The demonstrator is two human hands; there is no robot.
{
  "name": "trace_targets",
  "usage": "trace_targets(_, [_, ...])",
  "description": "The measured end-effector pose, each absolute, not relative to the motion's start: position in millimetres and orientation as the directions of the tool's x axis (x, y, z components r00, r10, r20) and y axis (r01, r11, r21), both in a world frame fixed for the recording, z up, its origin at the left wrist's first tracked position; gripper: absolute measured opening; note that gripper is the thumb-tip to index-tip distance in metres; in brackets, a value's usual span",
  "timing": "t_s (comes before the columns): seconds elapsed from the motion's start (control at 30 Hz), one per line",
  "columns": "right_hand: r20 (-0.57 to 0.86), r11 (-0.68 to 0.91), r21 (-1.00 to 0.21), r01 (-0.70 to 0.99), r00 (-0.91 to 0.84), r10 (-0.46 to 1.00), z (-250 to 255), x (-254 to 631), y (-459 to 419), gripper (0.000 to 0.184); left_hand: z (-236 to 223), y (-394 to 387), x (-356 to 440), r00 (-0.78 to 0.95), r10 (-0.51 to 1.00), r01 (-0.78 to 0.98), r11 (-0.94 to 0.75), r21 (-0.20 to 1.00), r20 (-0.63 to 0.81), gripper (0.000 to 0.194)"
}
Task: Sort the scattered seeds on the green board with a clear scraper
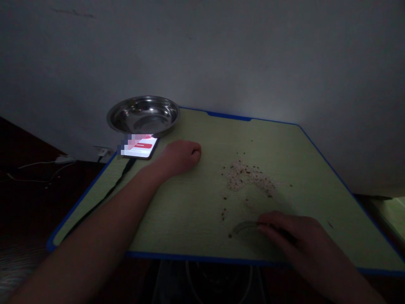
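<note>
Pinched in my right hand are thin, curved tweezers, blurred and dim, whose tip is close to a dark speck near the table's front edge. Beyond that hand, a loose pile of pale, rice-like grains mixed with dark bits is spread on the green tabletop. Several more dark bits lie scattered around the pile. My left hand rests on the table left of the grains, curled into a fist. Its inner fingers are hidden, so whether it holds anything does not show.
At the back left stands a shiny metal bowl. A phone with a lit screen lies in front of it, and a black cable runs from it to the left edge. A grey wall rises behind the blue-rimmed table.
</note>
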State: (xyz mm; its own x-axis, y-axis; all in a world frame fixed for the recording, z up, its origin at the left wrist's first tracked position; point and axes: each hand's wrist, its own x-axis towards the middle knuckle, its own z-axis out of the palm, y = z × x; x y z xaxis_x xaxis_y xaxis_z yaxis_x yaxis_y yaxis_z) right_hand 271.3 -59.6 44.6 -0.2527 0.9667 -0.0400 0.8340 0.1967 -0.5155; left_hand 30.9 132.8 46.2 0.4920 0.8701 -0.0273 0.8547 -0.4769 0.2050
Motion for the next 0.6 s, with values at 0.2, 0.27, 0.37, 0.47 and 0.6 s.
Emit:
trace_targets(0.2, [-0.046,0.225,-0.523,0.822,-0.290,0.956,48,256,-64,0.029,45,134,31,0.497,0.867,0.851,-0.481,0.210,-0.026,0.031])
trace_targets(0.27, [-0.058,0.244,-0.527,0.814,-0.321,0.945,47,247,-65,0.029,46,133,31,0.495,0.868,0.853,-0.479,0.207,-0.029,0.031])
trace_targets(0.37, [-0.076,0.239,-0.524,0.817,-0.325,0.943,45,241,-66,0.028,46,133,31,0.499,0.866,0.850,-0.480,0.219,-0.037,0.031])
trace_targets(0.47, [-0.048,0.218,-0.507,0.834,-0.280,0.959,44,250,-65,0.029,46,134,31,0.504,0.863,0.845,-0.487,0.220,-0.026,0.031])
trace_targets(0.6, [-0.033,0.153,-0.455,0.877,-0.188,0.982,46,271,-63,0.028,44,134,30,0.504,0.864,0.846,-0.491,0.210,-0.010,0.031])
